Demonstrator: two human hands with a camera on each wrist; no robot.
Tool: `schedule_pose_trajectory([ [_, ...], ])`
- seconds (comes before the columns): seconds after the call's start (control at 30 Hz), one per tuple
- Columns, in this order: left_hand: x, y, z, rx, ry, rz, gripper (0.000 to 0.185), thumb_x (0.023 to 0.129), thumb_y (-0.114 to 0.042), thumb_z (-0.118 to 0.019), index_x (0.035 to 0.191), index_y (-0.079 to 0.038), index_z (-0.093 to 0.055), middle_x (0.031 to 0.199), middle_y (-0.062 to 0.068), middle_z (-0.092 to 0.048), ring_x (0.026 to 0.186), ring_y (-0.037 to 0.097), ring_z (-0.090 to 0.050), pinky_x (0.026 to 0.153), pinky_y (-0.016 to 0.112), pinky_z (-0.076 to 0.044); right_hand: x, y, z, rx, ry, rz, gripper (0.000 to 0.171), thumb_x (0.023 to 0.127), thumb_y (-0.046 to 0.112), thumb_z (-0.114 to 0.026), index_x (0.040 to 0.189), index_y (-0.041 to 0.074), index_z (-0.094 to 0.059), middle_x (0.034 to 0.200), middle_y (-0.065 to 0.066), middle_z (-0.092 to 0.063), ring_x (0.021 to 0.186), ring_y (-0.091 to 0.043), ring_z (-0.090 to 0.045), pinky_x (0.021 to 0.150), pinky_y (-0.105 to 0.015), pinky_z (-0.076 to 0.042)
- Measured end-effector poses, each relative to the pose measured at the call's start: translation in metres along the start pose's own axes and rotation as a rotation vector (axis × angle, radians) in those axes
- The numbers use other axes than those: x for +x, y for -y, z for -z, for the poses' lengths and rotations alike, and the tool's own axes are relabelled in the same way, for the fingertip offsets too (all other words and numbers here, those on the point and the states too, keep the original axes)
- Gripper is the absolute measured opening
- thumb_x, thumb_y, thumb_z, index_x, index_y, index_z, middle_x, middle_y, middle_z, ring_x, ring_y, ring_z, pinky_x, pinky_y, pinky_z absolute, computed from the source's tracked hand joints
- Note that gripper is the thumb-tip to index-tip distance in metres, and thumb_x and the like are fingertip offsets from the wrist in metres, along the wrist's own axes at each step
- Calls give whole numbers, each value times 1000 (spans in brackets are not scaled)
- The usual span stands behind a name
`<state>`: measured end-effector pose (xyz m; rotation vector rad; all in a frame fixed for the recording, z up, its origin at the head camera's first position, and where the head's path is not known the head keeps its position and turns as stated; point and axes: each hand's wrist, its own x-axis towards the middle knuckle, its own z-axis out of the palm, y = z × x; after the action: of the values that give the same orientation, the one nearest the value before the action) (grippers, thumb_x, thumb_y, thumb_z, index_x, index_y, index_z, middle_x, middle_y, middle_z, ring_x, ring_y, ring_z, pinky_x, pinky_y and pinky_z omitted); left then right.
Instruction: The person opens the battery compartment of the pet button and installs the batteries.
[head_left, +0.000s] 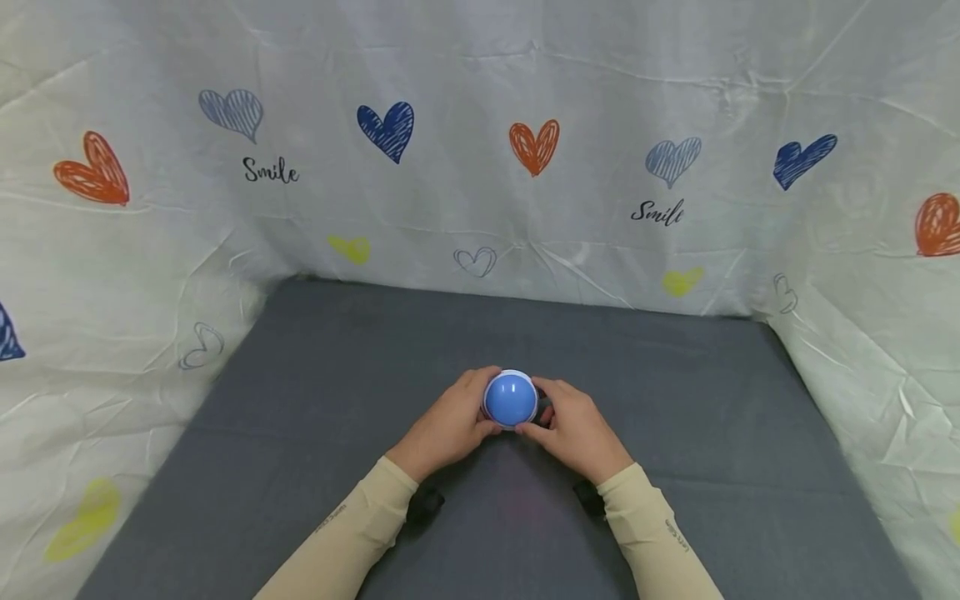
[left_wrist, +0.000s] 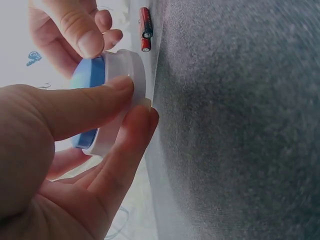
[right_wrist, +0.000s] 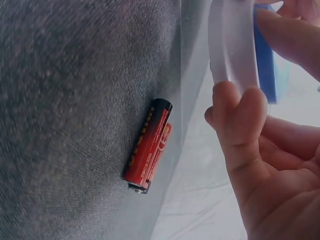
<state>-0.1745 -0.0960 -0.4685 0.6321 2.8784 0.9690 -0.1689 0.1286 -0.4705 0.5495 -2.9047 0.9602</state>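
A round light with a blue dome point(head_left: 510, 398) and a white base point(left_wrist: 131, 75) is held between both hands, a little above the grey mat point(head_left: 315, 392). My left hand point(head_left: 487, 417) pinches the white base with thumb and fingers point(left_wrist: 136, 102). From the other side, my right hand point(head_left: 536, 421) grips the rim of the base point(right_wrist: 232, 45) with curled fingers point(right_wrist: 237, 107). Two red-and-black batteries point(right_wrist: 148, 147) lie side by side on the mat under the light, also seen in the left wrist view point(left_wrist: 145, 27).
A white sheet printed with hearts and "Smile" point(head_left: 480, 167) walls the mat at the back and on both sides. Bare grey mat point(head_left: 750, 433) spreads left, right and in front of the hands. Both forearms wear beige sleeves point(head_left: 352, 533).
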Motion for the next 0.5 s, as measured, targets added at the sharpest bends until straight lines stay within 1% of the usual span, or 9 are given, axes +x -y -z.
schedule_pose_trajectory([
  [0.07,0,-1,1,-15,0,11,85,92,-14,-88,163,-6,-42,152,19,-57,130,31,-64,113,52,-53,1,1,0,12,9,-17,71,89,30,-92,149,6,-63,112,-3,-71,82,-8,-63,73,-26,-56],
  [0.1,0,-1,1,-27,3,17,87,91,-14,-89,164,-6,-42,153,19,-56,126,29,-65,111,51,-55,1,1,0,17,10,-23,71,89,30,-92,149,6,-62,114,-4,-71,83,-8,-64,73,-26,-56],
  [0.2,1,-1,2,-73,26,49,91,91,-17,-89,167,-9,-38,154,18,-53,110,23,-66,102,45,-59,2,1,-1,39,3,-31,71,90,27,-91,150,6,-60,120,-6,-70,84,-8,-64,74,-26,-58],
  [0.27,1,-1,2,-100,42,65,93,93,-22,-88,168,-10,-36,155,18,-51,104,20,-65,97,43,-60,2,0,-2,62,-2,-38,72,90,23,-91,151,6,-57,125,-8,-68,86,-8,-66,76,-27,-60],
  [0.3,1,-1,2,-111,49,68,91,95,-24,-86,169,-11,-34,155,19,-50,104,20,-65,96,43,-60,2,0,-3,73,-7,-40,72,90,21,-91,152,6,-56,126,-9,-67,87,-9,-67,76,-28,-61],
  [0.4,1,-2,2,-107,48,64,82,103,-31,-77,169,-10,-34,154,19,-49,116,26,-65,105,48,-58,2,0,-4,108,-13,-45,72,91,14,-90,152,5,-54,128,-11,-65,91,-11,-70,79,-31,-63],
  [0.47,2,-2,1,-110,35,54,73,106,-30,-72,166,-8,-36,151,20,-50,123,30,-64,109,52,-55,1,1,-4,132,-7,-54,70,91,14,-89,152,7,-54,130,-11,-65,93,-12,-72,82,-32,-64],
  [0.5,2,-2,1,-111,27,51,70,106,-29,-72,163,-8,-38,149,19,-51,125,30,-63,110,52,-54,1,1,-4,145,-5,-61,68,92,14,-89,151,7,-54,131,-10,-65,94,-13,-73,82,-32,-64],
])
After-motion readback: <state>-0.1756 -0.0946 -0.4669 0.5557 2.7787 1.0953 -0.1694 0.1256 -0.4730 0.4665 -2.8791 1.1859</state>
